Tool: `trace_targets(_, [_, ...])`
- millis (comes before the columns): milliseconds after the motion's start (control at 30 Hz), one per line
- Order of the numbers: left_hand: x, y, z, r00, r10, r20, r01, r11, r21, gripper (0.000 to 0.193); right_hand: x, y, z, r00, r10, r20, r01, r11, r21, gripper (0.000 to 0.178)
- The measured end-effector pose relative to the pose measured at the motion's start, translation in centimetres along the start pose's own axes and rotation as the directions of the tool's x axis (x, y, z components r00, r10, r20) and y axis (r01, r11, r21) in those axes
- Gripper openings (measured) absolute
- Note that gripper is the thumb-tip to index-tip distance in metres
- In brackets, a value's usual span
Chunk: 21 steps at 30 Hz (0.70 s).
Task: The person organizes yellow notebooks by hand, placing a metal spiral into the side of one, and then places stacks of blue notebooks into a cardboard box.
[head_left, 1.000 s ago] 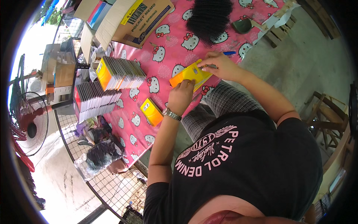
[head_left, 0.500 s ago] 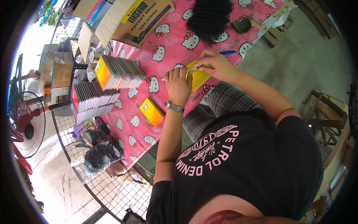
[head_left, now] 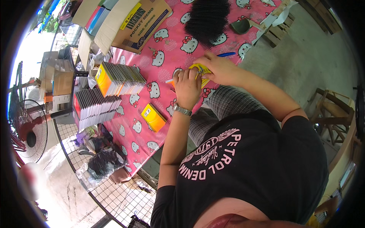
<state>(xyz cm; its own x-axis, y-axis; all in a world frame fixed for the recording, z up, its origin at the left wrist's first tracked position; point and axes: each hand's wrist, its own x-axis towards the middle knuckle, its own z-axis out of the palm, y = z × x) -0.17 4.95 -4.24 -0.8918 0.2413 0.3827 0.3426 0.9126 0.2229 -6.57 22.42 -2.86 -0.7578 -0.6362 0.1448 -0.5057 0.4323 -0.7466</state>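
Close together at the table's near edge, both my hands press on a small yellow notebook cover [head_left: 205,70], which they largely hide. My left hand [head_left: 187,86] is closed over its left part, fingers bent; a thin white end pokes out to the left of it. My right hand [head_left: 219,69] grips its right part, with the fingertips curled over the top. A blue pen [head_left: 227,54] lies just beyond the right hand. To the left of my left wrist is a yellow-orange spiral notebook [head_left: 153,117], flat on the pink patterned tablecloth [head_left: 165,99].
Stacks of yellow spiral notebooks [head_left: 119,79] and red-covered notebooks [head_left: 97,105] stand at the left. Behind them are an open cardboard box [head_left: 141,26], a heap of black binding coils [head_left: 208,22] and a dark green dish [head_left: 240,26]. A fan [head_left: 31,133] stands at far left.
My right hand has shifted from a fingertip pinch to lying over the yellow cover. The cover shows less now, and my left hand has moved slightly right and down.
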Motion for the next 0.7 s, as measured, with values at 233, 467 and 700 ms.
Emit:
trace_targets(233, [-0.2,-0.7,-0.5,0.996,0.004,0.093,0.000,0.999,-0.046,0.018,3.8,7.7,-5.3,0.944,0.204,-0.258,-0.248,0.957,-0.153,0.038])
trace_targets(467, [-0.8,-0.2,-1.2,0.993,-0.114,-0.017,0.115,0.977,0.179,0.020,2.2,14.8,-8.8,0.928,0.245,-0.280,-0.365,0.743,-0.560,0.047])
trace_targets(700, [-1.6,-1.7,-0.5,0.987,-0.157,0.042,0.159,0.986,-0.044,0.031,3.5,3.4,-4.0,0.830,-0.149,0.537,-0.222,0.795,0.564,0.050])
